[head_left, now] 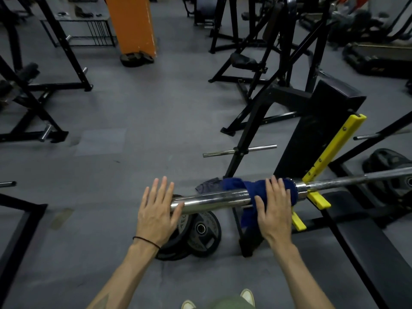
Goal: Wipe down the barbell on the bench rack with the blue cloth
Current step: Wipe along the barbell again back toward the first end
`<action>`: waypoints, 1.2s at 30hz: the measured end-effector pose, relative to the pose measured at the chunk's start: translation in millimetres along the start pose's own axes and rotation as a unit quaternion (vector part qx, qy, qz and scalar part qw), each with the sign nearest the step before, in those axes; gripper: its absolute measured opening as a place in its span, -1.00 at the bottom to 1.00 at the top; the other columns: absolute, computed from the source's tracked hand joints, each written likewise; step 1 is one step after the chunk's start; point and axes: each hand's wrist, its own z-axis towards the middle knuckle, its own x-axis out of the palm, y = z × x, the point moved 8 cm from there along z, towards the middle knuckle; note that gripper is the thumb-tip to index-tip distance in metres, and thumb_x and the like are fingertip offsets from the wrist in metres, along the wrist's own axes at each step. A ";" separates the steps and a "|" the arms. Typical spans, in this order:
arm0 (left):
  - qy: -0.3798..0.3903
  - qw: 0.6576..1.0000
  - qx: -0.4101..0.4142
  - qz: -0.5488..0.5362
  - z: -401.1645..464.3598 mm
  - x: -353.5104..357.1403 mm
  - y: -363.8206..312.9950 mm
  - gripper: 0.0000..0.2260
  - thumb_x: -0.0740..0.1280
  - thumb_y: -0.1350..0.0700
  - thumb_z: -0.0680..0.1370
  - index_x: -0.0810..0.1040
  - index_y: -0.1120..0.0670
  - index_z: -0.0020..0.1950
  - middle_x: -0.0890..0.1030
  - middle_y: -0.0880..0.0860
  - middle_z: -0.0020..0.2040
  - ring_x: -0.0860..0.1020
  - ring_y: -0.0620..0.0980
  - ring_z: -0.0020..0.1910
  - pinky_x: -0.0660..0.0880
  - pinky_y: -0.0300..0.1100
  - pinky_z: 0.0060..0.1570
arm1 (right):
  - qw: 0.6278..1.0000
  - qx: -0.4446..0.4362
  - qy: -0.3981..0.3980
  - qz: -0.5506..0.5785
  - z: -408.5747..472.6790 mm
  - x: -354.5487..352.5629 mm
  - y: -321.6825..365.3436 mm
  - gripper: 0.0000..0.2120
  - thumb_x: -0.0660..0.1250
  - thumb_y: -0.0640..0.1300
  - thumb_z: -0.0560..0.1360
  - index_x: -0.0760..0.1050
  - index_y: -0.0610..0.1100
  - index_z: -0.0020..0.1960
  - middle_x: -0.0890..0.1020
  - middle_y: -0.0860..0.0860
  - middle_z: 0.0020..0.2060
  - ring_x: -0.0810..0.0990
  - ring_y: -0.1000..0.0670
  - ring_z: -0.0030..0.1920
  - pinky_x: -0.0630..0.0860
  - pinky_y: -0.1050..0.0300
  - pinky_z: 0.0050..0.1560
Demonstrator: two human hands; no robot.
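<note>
The grey gym floor (pixel 133 121) takes most of the view, with black machine frames (pixel 256 63) standing far beyond the hands and an orange pillar (pixel 131 25) further back. On the right of the hands stands the bench rack (pixel 247 134), with its black backrest pad (pixel 312 134) and the yellow hooks (pixel 332 148) that carry the bar.

The barbell (pixel 214 199) lies across these hooks. Its thick chrome sleeve runs between the two hands, and the thin shaft goes on to the right, away from them. The blue cloth (pixel 252 190) is wrapped over the sleeve near the collar, directly under the right hand, and one end of it hangs down below the bar.

Two black weight plates (pixel 200 233) lie flat on the floor, below the sleeve and between the forearms.

The right hand (pixel 275 210) lies on the cloth with straight, spread fingers and presses it onto the bar; the fingers are not curled around it. The left hand (pixel 157 210) is also flat and wide open at the free end of the sleeve, with the thumb touching the metal, and it holds nothing. A thin black band (pixel 146 240) is around the left wrist.

At the bottom edge, nearest to the person, two light shoe tips (pixel 247 296) are visible.
</note>
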 end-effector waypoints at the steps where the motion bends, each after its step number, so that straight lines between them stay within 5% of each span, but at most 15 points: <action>1: 0.004 1.000 -0.019 -0.002 -2.5 0.5 9.8 -0.39 -0.01 -0.23 0.66 0.36 0.15 0.54 0.30 0.15 0.56 0.20 0.14 0.58 0.13 0.13 0.54 | 0.999 0.027 -0.008 0.019 -1.7 2.4 7.1 -0.29 -0.08 0.30 0.70 0.18 -0.16 0.64 0.17 -0.06 0.65 -0.04 0.01 0.67 -0.04 -0.21 0.64; 4: 0.009 0.997 -0.071 -0.020 -4.8 1.0 27.0 -0.33 -0.08 -0.28 0.66 0.36 0.15 0.53 0.32 0.15 0.55 0.21 0.15 0.57 0.16 0.16 0.53 | 0.996 -0.029 0.033 0.077 -20.9 27.6 74.8 -0.28 -0.03 0.30 0.69 0.08 -0.16 0.67 0.06 -0.05 0.68 -0.08 -0.03 0.68 -0.20 -0.07 0.65; 8: 0.010 0.996 -0.078 -0.038 -0.1 1.3 15.3 -0.34 -0.08 -0.26 0.66 0.38 0.18 0.52 0.33 0.17 0.54 0.24 0.15 0.56 0.19 0.16 0.51 | 0.977 -0.193 0.091 0.016 -33.9 35.5 90.9 -0.34 0.00 0.26 0.72 0.10 -0.12 0.67 0.09 -0.01 0.68 0.00 -0.01 0.67 -0.05 -0.08 0.64; 12: 0.013 0.997 -0.074 -0.032 3.5 1.5 0.3 -0.33 -0.09 -0.26 0.67 0.39 0.19 0.51 0.33 0.17 0.54 0.24 0.16 0.56 0.18 0.14 0.51 | 0.998 -0.053 0.016 0.018 -5.2 4.7 8.9 -0.34 -0.03 0.24 0.72 0.14 -0.15 0.66 0.12 -0.02 0.67 0.02 -0.03 0.67 0.08 -0.26 0.60; 14: 0.014 0.996 -0.079 -0.027 3.7 1.7 -1.3 -0.32 -0.09 -0.27 0.67 0.40 0.19 0.51 0.34 0.16 0.54 0.24 0.17 0.56 0.19 0.14 0.51 | 0.998 0.012 -0.005 0.060 -9.9 7.8 23.2 -0.29 -0.01 0.26 0.69 0.09 -0.18 0.67 0.06 -0.05 0.68 -0.04 -0.07 0.68 -0.05 -0.25 0.63; 16: 0.013 0.996 -0.084 -0.026 4.2 1.7 -1.1 -0.32 -0.10 -0.28 0.67 0.42 0.19 0.49 0.36 0.16 0.53 0.26 0.18 0.55 0.20 0.14 0.51 | 0.995 -0.038 0.029 0.089 -28.1 26.8 73.1 -0.25 0.00 0.27 0.68 0.04 -0.22 0.67 0.02 -0.09 0.68 -0.07 -0.11 0.68 -0.18 -0.12 0.65; 20: 0.005 0.996 -0.086 -0.013 5.2 -0.3 -3.1 -0.32 -0.09 -0.27 0.67 0.44 0.18 0.48 0.38 0.15 0.52 0.29 0.19 0.54 0.21 0.13 0.50 | 0.972 -0.219 0.072 0.039 -37.1 39.2 94.2 -0.34 0.06 0.20 0.71 0.14 -0.19 0.66 0.12 -0.07 0.67 0.08 -0.08 0.66 -0.06 -0.06 0.65; 25: 0.017 0.995 -0.093 -0.017 2.9 0.1 -3.3 -0.33 -0.09 -0.27 0.67 0.42 0.17 0.50 0.37 0.14 0.53 0.27 0.18 0.55 0.20 0.12 0.51 | 0.996 -0.083 0.014 0.016 -10.3 11.2 10.2 -0.37 0.02 0.15 0.72 0.17 -0.20 0.65 0.16 -0.07 0.66 0.06 -0.07 0.67 0.09 -0.24 0.61; 28: 0.031 0.995 -0.090 -0.024 6.0 1.2 -4.8 -0.32 -0.10 -0.27 0.67 0.47 0.18 0.46 0.41 0.15 0.50 0.30 0.19 0.53 0.21 0.12 0.50 | 0.996 -0.009 -0.007 0.084 -17.5 17.2 33.7 -0.31 0.03 0.20 0.69 0.12 -0.21 0.66 0.10 -0.09 0.67 -0.02 -0.11 0.68 -0.06 -0.25 0.63; 30: 0.036 0.996 -0.084 -0.024 7.0 1.1 -3.5 -0.31 -0.11 -0.28 0.67 0.49 0.18 0.44 0.43 0.16 0.48 0.33 0.20 0.51 0.22 0.12 0.49 | 0.990 -0.093 0.038 0.101 -33.2 34.1 87.1 -0.27 0.05 0.24 0.68 0.09 -0.22 0.66 0.08 -0.11 0.67 -0.02 -0.13 0.68 -0.15 -0.16 0.65; 33: 0.049 0.996 -0.071 -0.022 8.0 1.5 0.4 -0.31 -0.11 -0.29 0.67 0.50 0.17 0.44 0.46 0.16 0.46 0.36 0.17 0.50 0.25 0.11 0.47 | 0.962 -0.258 0.080 0.039 -45.6 44.1 110.3 -0.30 0.07 0.24 0.69 0.14 -0.20 0.66 0.11 -0.08 0.67 0.07 -0.09 0.66 0.00 -0.11 0.64; 36: 0.061 0.996 -0.055 -0.016 12.6 2.0 5.8 -0.30 -0.14 -0.30 0.66 0.50 0.15 0.44 0.50 0.14 0.43 0.39 0.14 0.48 0.25 0.09 0.48 | 0.980 -0.194 0.044 0.005 -20.4 27.5 53.1 -0.34 0.10 0.18 0.69 0.16 -0.18 0.66 0.14 -0.07 0.66 0.10 -0.08 0.66 0.08 -0.18 0.62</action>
